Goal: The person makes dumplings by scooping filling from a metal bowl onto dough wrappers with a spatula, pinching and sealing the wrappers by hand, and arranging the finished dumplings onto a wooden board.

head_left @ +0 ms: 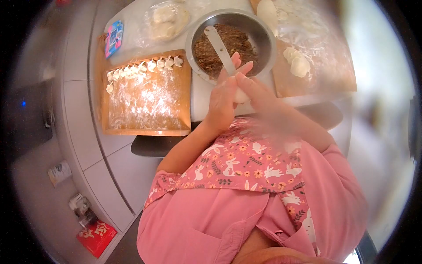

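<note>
My left hand (pixel 221 103) and my right hand (pixel 263 96) meet just in front of the apron, fingers closed together around a piece of white dough (pixel 241 96). A white spatula (pixel 217 46) sticks out from between the fingers over a metal bowl (pixel 269 57); which hand grips it is hidden. Dark brown chopped filling (pixel 239 40) lies in the bowl. To the right, flat round dough wrappers (pixel 298 64) overlap on a wooden board (pixel 325 81).
On the left, a floured wooden tray (pixel 147 103) carries several shaped dumplings (pixel 143 67) along its far edge. Behind it are a blue and pink packet (pixel 114 38) and plastic-covered dough (pixel 165 20). A red bag (pixel 96 237) sits low at left.
</note>
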Tool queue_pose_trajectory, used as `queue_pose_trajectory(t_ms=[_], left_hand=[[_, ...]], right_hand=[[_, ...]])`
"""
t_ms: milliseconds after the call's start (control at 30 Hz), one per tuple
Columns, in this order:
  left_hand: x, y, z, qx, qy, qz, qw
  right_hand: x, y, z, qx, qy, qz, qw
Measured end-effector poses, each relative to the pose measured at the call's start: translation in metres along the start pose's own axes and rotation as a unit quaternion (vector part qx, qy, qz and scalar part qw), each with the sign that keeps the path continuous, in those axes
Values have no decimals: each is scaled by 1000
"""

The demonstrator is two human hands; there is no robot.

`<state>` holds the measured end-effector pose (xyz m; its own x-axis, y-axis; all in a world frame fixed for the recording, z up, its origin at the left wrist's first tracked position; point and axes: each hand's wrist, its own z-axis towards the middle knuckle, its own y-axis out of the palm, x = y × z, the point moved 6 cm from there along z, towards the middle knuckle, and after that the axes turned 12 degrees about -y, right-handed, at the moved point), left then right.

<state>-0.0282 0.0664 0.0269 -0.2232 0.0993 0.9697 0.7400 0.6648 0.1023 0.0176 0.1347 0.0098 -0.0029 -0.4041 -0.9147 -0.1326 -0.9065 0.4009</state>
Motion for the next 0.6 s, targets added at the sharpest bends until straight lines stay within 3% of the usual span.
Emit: queue_pose_trajectory(t_ms=[33,67,133,267,367,567,600], left_hand=[[6,0,-1,27,24,93,995],[3,0,0,29,24,93,995],[8,3,-3,64,135,198,969],[12,2,-3,70,183,142,970],[13,0,-2,90,176,104,975],[7,-10,0,99,182,75,976],[6,-14,-5,103,143,38,984]], right_hand=[[-3,0,1,7,-31,-13,999],[-6,-1,2,14,-62,-27,998],[-17,-2,2,12,-132,-154,979],[-27,0,5,-6,-268,-305,914],[-44,12,0,-22,-396,-389,832],[-36,14,16,-55,-195,-406,891],[-41,16,17,-47,-239,-420,874]])
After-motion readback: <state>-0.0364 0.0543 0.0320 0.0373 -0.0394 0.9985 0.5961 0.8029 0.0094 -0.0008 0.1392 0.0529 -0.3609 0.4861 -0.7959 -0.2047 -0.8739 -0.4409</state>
